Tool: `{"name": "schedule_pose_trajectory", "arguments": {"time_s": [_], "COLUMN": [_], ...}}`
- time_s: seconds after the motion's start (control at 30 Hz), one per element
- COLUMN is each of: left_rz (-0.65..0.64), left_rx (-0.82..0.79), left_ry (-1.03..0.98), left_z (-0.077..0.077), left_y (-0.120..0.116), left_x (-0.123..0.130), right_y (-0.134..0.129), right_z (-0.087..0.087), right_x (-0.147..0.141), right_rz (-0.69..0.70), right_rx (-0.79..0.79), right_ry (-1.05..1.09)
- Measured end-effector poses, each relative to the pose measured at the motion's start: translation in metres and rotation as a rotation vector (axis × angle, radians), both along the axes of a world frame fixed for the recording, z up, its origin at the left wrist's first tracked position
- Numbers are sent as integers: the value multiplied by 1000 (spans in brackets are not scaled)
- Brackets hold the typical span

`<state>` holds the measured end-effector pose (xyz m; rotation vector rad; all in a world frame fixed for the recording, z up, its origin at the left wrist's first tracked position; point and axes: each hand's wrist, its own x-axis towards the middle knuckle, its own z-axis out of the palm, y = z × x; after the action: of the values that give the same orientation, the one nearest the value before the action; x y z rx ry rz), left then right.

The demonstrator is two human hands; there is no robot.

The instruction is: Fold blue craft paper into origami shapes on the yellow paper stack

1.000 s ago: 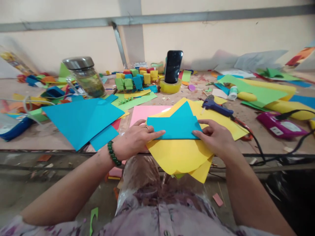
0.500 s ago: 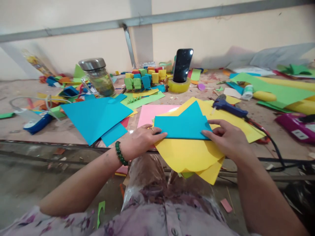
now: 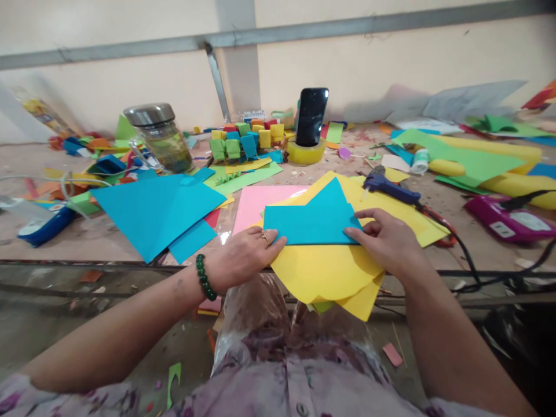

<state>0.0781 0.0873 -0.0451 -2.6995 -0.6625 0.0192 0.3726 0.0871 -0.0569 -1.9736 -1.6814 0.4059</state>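
Note:
A folded sheet of blue paper lies over several yellow sheets at the table's front edge, a pointed corner sticking up behind its straight fold. My left hand pinches the left end of the fold, thumb on top. At the right end, my right hand grips the blue paper between thumb and fingers. Behind the left hand is a pink sheet, partly covered by the blue and yellow paper. Larger blue sheets lie to the left.
A glass jar mug stands at the back left, beside several small coloured paper blocks. A phone leans upright in a yellow tape roll. On the right are a blue glue gun and a purple box with cords.
The view has shifted slightly, so most things appear a little further left. Both hands keep hold of the blue paper's two ends, which looks much the same.

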Motion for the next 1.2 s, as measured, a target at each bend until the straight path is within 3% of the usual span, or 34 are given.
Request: {"name": "schedule_pose_trajectory", "arguments": {"time_s": [0.87,1.2], "left_rz": [28,57], "left_rx": [-36,-41], "left_ry": [-34,13], "left_z": [5,9], "left_y": [-1,-2], "left_x": [3,6], "right_y": [0,4], "right_z": [-6,9], "right_x": [2,2], "right_rz": [-20,-50], "right_rx": [12,-95], "right_ry": [51,119]}}
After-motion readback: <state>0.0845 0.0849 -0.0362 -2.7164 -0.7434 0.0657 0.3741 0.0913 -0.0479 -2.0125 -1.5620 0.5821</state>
